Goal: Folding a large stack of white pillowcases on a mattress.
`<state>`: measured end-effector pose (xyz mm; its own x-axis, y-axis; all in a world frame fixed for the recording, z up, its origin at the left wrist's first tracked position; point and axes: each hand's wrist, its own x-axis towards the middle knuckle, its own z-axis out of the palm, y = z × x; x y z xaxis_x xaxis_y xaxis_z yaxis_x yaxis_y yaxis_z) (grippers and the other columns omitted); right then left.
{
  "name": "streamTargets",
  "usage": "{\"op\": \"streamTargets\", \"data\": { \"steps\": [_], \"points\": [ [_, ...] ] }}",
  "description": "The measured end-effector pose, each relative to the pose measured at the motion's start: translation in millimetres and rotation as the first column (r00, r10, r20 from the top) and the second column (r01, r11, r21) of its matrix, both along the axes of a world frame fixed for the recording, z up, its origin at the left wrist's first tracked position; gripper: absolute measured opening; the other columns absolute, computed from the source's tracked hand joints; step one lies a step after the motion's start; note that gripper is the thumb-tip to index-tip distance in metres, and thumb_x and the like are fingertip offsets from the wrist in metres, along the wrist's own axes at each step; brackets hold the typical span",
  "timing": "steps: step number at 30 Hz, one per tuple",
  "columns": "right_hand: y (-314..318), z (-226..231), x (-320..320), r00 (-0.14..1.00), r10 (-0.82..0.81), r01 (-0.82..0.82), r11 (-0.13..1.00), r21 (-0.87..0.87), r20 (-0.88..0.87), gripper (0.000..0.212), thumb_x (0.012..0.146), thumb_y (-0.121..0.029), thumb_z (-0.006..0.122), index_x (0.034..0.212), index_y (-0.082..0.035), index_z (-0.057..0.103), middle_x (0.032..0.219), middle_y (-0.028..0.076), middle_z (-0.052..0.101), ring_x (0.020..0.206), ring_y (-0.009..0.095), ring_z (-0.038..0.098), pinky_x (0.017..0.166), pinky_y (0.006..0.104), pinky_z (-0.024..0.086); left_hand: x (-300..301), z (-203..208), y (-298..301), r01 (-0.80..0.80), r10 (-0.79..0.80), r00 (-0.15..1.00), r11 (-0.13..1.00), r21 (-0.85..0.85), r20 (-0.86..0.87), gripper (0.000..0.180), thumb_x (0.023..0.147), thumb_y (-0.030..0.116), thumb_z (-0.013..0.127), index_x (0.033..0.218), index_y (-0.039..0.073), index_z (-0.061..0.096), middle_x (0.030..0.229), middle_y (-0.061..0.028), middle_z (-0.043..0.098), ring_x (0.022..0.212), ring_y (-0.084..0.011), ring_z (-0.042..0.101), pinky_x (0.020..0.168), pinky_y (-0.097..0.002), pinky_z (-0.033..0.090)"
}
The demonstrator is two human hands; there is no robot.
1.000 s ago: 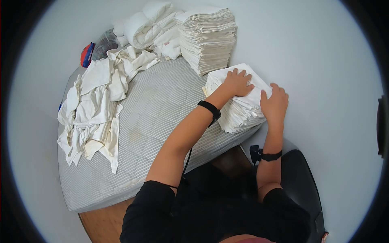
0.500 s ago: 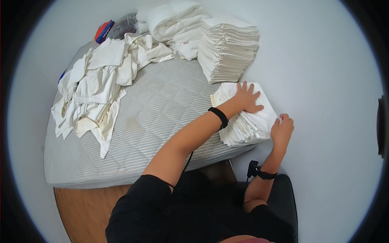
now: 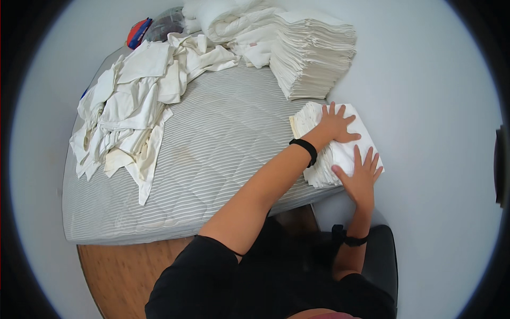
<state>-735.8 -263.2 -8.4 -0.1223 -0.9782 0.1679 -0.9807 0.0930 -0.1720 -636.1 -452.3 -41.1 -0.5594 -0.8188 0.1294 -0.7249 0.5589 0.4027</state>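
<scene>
A short stack of folded white cloths [image 3: 344,157] lies at the right front corner of the striped mattress [image 3: 228,122], close to the wall. Flat on its top rests my left hand [image 3: 340,126], fingers spread. My right hand [image 3: 361,173] is also spread, laid on the stack's near right part. Neither hand grips anything. Behind the stack rises a much taller pile of folded white cloths [image 3: 313,56]. On the mattress's left side is a loose heap of unfolded white cloths [image 3: 130,101], some yellowish.
A rolled white quilt [image 3: 231,21] lies at the back, with a grey bundle [image 3: 166,25] and a red and blue item [image 3: 139,33] left of it. The white wall [image 3: 425,133] borders the right side. A black chair [image 3: 383,260] stands below me over wooden flooring [image 3: 127,271].
My right hand has come from the stack's right edge onto its top, its fingers spreading. The left hand stays flat on the cloths. The view has shifted slightly.
</scene>
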Motion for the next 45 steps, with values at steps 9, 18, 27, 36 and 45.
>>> {"op": "streamTargets", "data": {
  "steps": [9, 18, 27, 36, 45],
  "points": [
    [-1, 18, -22, 0.924, 0.028, -0.114, 0.972, 0.205, 0.38, 0.074, 0.095, -0.061, 0.047, 0.149, -0.01, 0.045, 0.156, 0.029, 0.029, 0.15, 0.043, 0.015, 0.117, 0.0656, 0.005, 3, -8, 12, -0.037, 0.032, 0.998, 0.994, -0.099, -0.049, 0.094, 0.082, 0.083, 0.041, 0.155, 0.024, 0.038, 0.163, -0.0209, 0.021, 0.149, -0.0518, 0.01, 0.116, -0.0673, 0.007],
    [-45, 3, 32, 0.964, -0.245, 0.244, 0.97, -0.019, -0.105, 0.085, 0.092, -0.073, 0.041, 0.15, -0.01, 0.039, 0.157, 0.029, 0.028, 0.148, 0.047, 0.018, 0.119, 0.0617, 0.009, 9, -15, 8, -0.012, 0.002, 0.997, 0.991, -0.13, -0.071, 0.092, 0.083, 0.082, 0.041, 0.155, 0.024, 0.038, 0.162, -0.0229, 0.023, 0.148, -0.0536, 0.012, 0.116, -0.0687, 0.009],
    [-18, 6, 21, 0.98, -0.173, 0.187, 0.971, 0.147, -0.1, 0.107, 0.083, -0.081, 0.049, 0.156, -0.006, 0.029, 0.163, 0.029, 0.011, 0.152, 0.045, 0.002, 0.121, 0.0567, 0.0, -1, -3, 3, 0.006, -0.01, 0.998, 0.998, -0.066, -0.057, 0.086, 0.084, 0.078, 0.045, 0.151, 0.025, 0.044, 0.162, -0.0194, 0.027, 0.146, -0.0546, 0.016, 0.116, -0.0673, 0.009],
    [-18, 3, 31, 0.986, -0.114, 0.132, 0.98, 0.146, -0.125, 0.107, 0.082, -0.084, 0.046, 0.157, -0.009, 0.029, 0.162, 0.029, 0.013, 0.151, 0.047, 0.002, 0.12, 0.0592, 0.0, 125, -17, -19, -0.257, 0.281, 0.952, 0.95, 0.179, -0.124, 0.066, 0.095, 0.061, 0.04, 0.149, 0.024, 0.047, 0.147, -0.0176, 0.052, 0.139, -0.0401, 0.042, 0.113, -0.0658, 0.019],
    [-5, 3, 32, 0.993, -0.099, 0.1, 0.995, 0.006, -0.062, 0.079, 0.094, -0.067, 0.048, 0.147, -0.009, 0.047, 0.158, 0.026, 0.031, 0.15, 0.046, 0.015, 0.12, 0.0604, 0.005, 467, -81, 149, -0.752, 0.785, 0.616, 0.612, -0.243, 0.07, 0.04, 0.083, 0.022, 0.062, 0.119, 0.006, 0.065, 0.115, -0.0231, 0.064, 0.111, -0.0381, 0.059, 0.096, -0.0477, 0.049]
  ]
}}
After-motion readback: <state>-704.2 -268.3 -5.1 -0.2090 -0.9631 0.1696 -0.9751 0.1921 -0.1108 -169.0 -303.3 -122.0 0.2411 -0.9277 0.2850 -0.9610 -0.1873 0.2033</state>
